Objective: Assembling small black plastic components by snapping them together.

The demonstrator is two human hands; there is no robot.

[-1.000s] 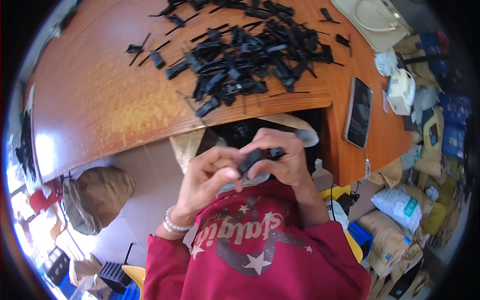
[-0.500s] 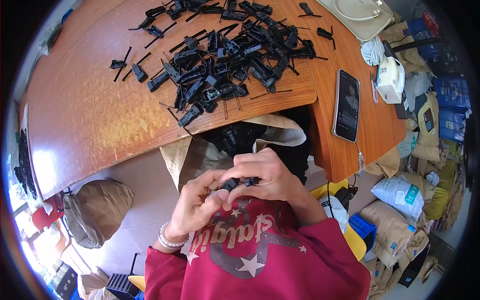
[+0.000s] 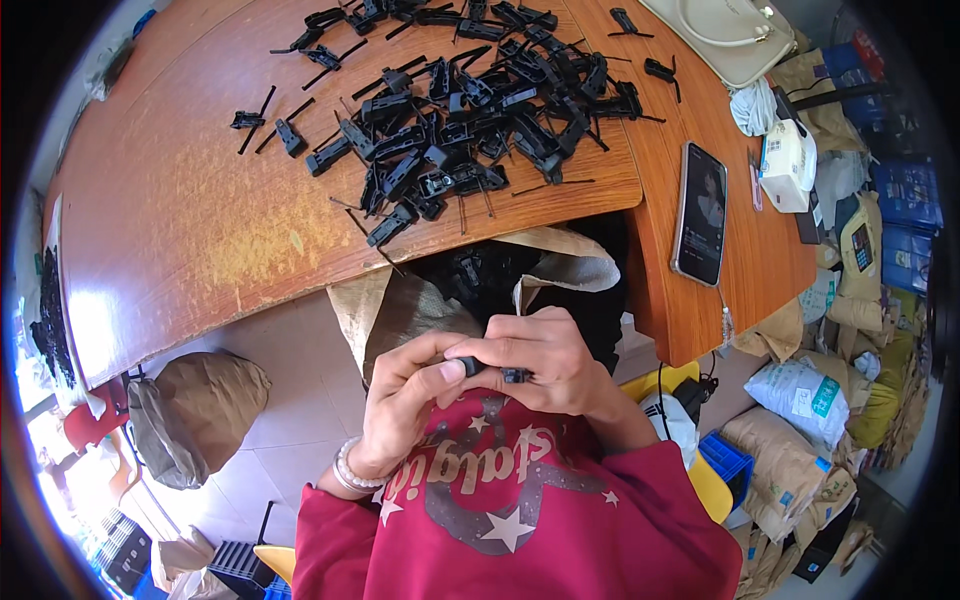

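Note:
Close in front of my chest, my left hand (image 3: 405, 392) and my right hand (image 3: 548, 360) are closed together on a small black plastic part (image 3: 468, 366). The left thumb presses its near end. Another dark end (image 3: 515, 375) shows under the right fingers; whether it belongs to the same piece I cannot tell. Beyond my hands, an open woven sack (image 3: 400, 315) hangs below the table edge, with black pieces (image 3: 472, 268) inside. On the wooden table (image 3: 220, 230) lies a heap of similar black plastic parts (image 3: 440, 150), many with thin rods sticking out.
On the right table section are a phone (image 3: 700, 215), a white box-shaped device (image 3: 785, 165) and a cream handbag (image 3: 725, 40). Paper sacks (image 3: 775, 455) and a blue crate (image 3: 725, 465) stand on the floor at right. A brown cloth-covered object (image 3: 195, 420) is at left.
Both hands stay on the black part, with the fingers shifted slightly and the part turned a little. The whole view has moved slightly.

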